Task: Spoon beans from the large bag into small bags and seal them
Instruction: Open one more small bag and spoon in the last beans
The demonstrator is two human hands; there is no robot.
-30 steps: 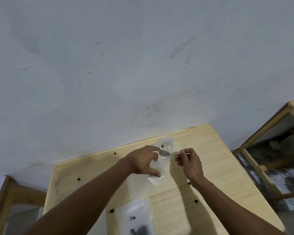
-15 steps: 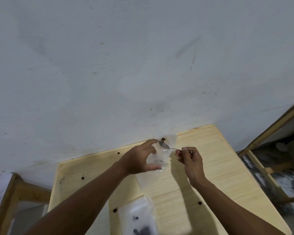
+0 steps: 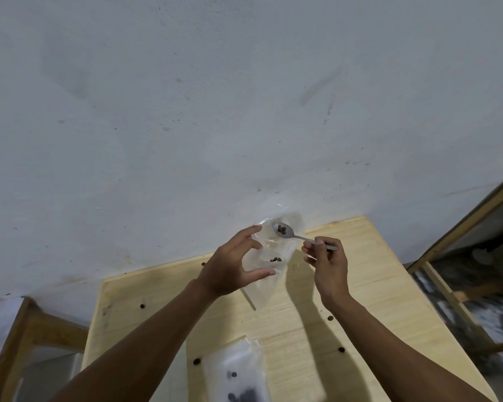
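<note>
Dim soft light, faint arm shadows on table (image 3: 346,285), blurred, warped edges

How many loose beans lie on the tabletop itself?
5: one left of the forearm, one at the far edge, one beside the lying bag, two right. Arms may hide more.

Large bag (image 3: 238,375) cut off by bottom edge, bean count inside unreadable. Left hand (image 3: 230,268) covers part of small bag (image 3: 270,256); bag mouth outline lost against the wall. Spoon (image 3: 285,231) handle end hidden in right hand (image 3: 328,262). Wooden frame (image 3: 476,256) clipped at right edge, contents blurred.
</note>
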